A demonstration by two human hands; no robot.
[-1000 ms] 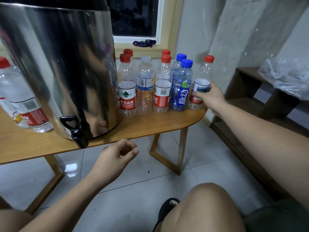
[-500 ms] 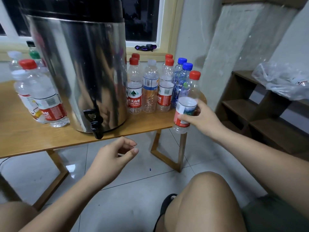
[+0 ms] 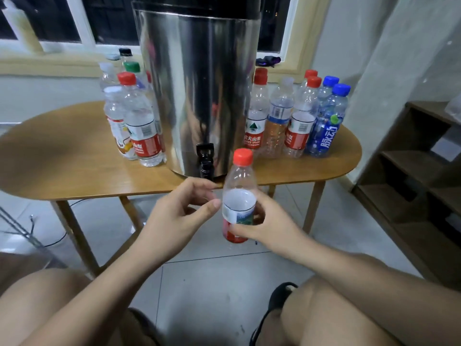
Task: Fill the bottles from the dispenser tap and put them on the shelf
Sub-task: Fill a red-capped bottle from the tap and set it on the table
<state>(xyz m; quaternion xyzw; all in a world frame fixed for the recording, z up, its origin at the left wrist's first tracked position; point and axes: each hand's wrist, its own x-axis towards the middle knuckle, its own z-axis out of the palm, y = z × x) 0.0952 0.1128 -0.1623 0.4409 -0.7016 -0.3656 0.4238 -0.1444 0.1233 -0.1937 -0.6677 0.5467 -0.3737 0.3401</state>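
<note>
— Down low, close to us, what is showing?

— Two bare knees are sticking out, and a foot in a black sandal (image 3: 279,295) is resting on the grey floor (image 3: 212,283).

— What are the hands doing?

— The right hand (image 3: 264,226) is wrapping around the bottom of a bottle (image 3: 239,196) with a red cap (image 3: 242,156). The bottle is standing straight up in the air, just in front of the table edge. It is looking empty. The left hand (image 3: 174,218) is sitting right beside the bottle with its fingers curled and loose. It is holding nothing.

— And behind the hands?

— A wooden table (image 3: 62,166) is standing there. A big shiny tank (image 3: 197,91) is sitting in the middle of it, and its black tap (image 3: 205,159) is hanging over the table edge, just left of the red cap.

— Are more bottles waiting?

— Yes. Some bottles (image 3: 134,121) are standing left of the tank. More bottles (image 3: 296,116) are standing on the right, some with red caps and two with blue caps.

— And far off?

— A brown shelf (image 3: 419,171) is standing at the right by the wall. A window (image 3: 74,21) is showing dark behind the tank.
</note>
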